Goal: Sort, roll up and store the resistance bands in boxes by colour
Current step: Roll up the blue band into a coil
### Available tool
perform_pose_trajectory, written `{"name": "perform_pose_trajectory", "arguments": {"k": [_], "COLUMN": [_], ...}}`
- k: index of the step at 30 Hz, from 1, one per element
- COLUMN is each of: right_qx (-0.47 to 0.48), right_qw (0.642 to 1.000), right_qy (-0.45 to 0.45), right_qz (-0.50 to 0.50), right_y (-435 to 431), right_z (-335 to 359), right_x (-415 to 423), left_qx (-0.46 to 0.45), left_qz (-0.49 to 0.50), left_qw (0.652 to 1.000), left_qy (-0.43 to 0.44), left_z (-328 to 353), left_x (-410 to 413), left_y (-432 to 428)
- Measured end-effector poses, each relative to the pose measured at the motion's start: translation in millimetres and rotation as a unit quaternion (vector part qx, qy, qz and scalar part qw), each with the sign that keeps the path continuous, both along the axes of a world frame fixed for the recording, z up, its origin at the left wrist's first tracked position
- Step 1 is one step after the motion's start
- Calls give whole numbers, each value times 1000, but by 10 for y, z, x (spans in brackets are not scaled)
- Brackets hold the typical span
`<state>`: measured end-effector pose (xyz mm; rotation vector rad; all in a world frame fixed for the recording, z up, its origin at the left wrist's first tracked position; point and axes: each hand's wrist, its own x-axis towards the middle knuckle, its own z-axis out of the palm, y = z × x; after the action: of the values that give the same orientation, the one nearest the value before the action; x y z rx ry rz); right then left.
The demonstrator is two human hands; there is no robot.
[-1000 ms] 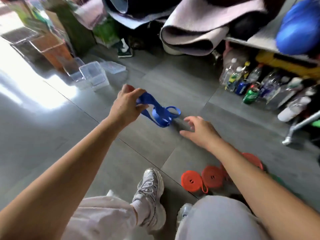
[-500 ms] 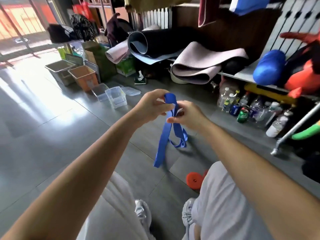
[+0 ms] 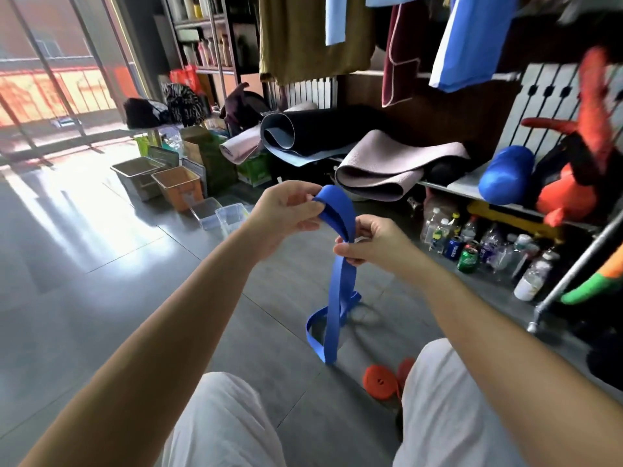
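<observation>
A blue resistance band (image 3: 338, 288) hangs in front of me, its lower loops reaching the grey floor. My left hand (image 3: 286, 215) pinches the band's folded top end. Just below and to the right, my right hand (image 3: 367, 242) pinches the same band where it starts to hang down. Rolled orange bands (image 3: 379, 382) lie on the floor by my right knee, partly hidden behind it. Two clear plastic boxes (image 3: 220, 214) stand on the floor beyond my left hand.
An orange bin (image 3: 177, 187) and a grey bin (image 3: 140, 175) stand behind the clear boxes. Rolled mats (image 3: 381, 170) lie on a low shelf at the back. Bottles and cans (image 3: 472, 251) crowd the floor on the right beside a metal rack leg (image 3: 566, 281).
The view has tilted up as I rose. Both hands lifted the blue band higher, and more of it now hangs down between them and the floor.
</observation>
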<state>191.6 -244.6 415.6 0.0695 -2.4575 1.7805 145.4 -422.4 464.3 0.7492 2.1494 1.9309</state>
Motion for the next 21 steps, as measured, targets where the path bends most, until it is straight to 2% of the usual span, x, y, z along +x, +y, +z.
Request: {"name": "perform_pose_trajectory", "arguments": {"k": [2, 4, 7, 11, 12, 13, 14, 15, 16, 17, 19, 21], "right_qx": [65, 83, 62, -30, -25, 7, 60, 122, 184, 235, 302, 338], "right_qw": [998, 996, 995, 998, 998, 999, 997, 992, 982, 971, 953, 940], "right_qy": [-10, 8, 41, 11, 9, 5, -2, -10, -17, -25, -38, -40], "right_qz": [1, -19, -62, -54, -49, -47, -46, -43, -34, -23, -3, 7], "right_y": [17, -5, -2, 61, 68, 75, 79, 77, 73, 67, 46, 29], "right_z": [3, -46, -207, -439, -486, -529, -573, -616, -654, -688, -738, -757], "right_x": [31, 56, 123, 267, 302, 334, 358, 379, 402, 424, 462, 488], "left_qx": [-15, -38, -44, -5, -10, -48, -128, -240, -343, -406, -468, -514], "left_qz": [-1, -4, -9, -43, -47, -45, -38, -34, -41, -53, -72, -71], "left_qw": [1000, 999, 997, 990, 990, 991, 989, 970, 930, 891, 845, 815], "left_qy": [-16, -33, -60, -131, -136, -115, -59, 30, 123, 194, 249, 258], "left_z": [-27, -102, -275, -496, -552, -609, -650, -685, -715, -744, -823, -908], "left_x": [52, 104, 180, 287, 300, 309, 326, 351, 390, 438, 506, 534], "left_y": [43, 119, 219, 225, 220, 210, 199, 190, 193, 202, 239, 298]}}
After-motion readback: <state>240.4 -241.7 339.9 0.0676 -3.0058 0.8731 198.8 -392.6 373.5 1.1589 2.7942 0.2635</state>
